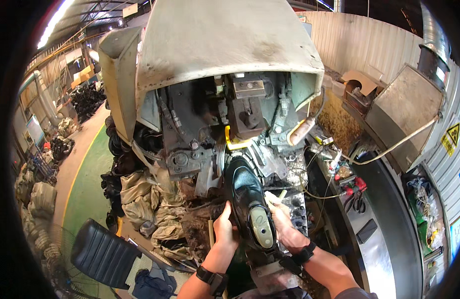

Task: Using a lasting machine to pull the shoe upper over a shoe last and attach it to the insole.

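A black leather shoe upper on a last [248, 197] points its toe into the jaws of a big grey machine [225, 55]. A tan insole patch shows at the heel end. My left hand [224, 230] grips the shoe's left side near the heel. On the other side, my right hand [282, 222] holds the shoe, fingers along its edge. Each wrist wears a black band. A yellow part [235, 144] of the machine sits just above the toe.
Dirty rags [150, 204] are heaped left of the machine, with piles of black shoes [115, 149] behind them. A black padded seat [103, 253] stands lower left. To the right runs a metal bench [384, 249] with red-handled pliers [354, 187], cables and a metal box [407, 114].
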A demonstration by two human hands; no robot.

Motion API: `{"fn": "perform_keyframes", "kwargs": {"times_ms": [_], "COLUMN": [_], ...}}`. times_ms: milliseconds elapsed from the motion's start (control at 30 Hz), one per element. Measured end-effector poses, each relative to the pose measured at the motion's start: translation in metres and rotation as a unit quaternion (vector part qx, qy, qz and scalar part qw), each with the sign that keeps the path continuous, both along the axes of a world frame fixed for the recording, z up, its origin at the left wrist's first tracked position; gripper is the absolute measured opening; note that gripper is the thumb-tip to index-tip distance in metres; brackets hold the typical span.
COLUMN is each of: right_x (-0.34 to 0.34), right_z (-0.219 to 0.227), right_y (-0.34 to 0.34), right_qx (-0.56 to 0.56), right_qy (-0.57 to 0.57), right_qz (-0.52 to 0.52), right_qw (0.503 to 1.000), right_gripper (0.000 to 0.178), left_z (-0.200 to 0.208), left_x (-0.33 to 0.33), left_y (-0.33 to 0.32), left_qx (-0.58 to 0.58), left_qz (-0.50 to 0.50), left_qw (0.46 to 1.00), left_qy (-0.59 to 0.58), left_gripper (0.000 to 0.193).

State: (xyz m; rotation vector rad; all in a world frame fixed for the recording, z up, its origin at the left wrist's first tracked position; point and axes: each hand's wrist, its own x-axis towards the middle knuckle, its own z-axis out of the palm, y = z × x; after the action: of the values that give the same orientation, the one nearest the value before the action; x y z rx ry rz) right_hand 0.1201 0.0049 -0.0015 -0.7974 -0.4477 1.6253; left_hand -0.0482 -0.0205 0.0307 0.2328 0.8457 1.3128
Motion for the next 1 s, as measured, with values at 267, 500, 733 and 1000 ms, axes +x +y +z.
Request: {"fn": "perform_keyframes", "kwargs": {"times_ms": [267, 500, 733, 1000], "right_x": [-0.009, 0.003, 0.0, -0.003], "right_z": [0.006, -0.023, -0.052, -0.039], "right_y": [0.032, 0.045, 0.062, 0.062], "right_qx": [-0.023, -0.012, 0.007, -0.005], "right_qy": [-0.021, -0.031, 0.045, 0.038], "right_qz": [-0.021, -0.029, 0.015, -0.029], "right_qw": [0.999, 0.999, 0.999, 0.999], "right_gripper": [0.03, 0.025, 0.035, 0.025], "left_z": [-0.008, -0.028, -0.096, -0.076], "left_x": [0.001, 0.02, 0.027, 0.036], "left_y": [0.037, 0.044, 0.062, 0.064], "left_qx": [-0.037, -0.073, -0.023, -0.031], "left_qz": [0.038, 0.12, 0.189, 0.187], "left_qw": [0.998, 0.99, 0.978, 0.981], "left_qy": [-0.039, -0.008, 0.088, 0.042], "left_gripper": [0.038, 0.036, 0.031, 0.03]}}
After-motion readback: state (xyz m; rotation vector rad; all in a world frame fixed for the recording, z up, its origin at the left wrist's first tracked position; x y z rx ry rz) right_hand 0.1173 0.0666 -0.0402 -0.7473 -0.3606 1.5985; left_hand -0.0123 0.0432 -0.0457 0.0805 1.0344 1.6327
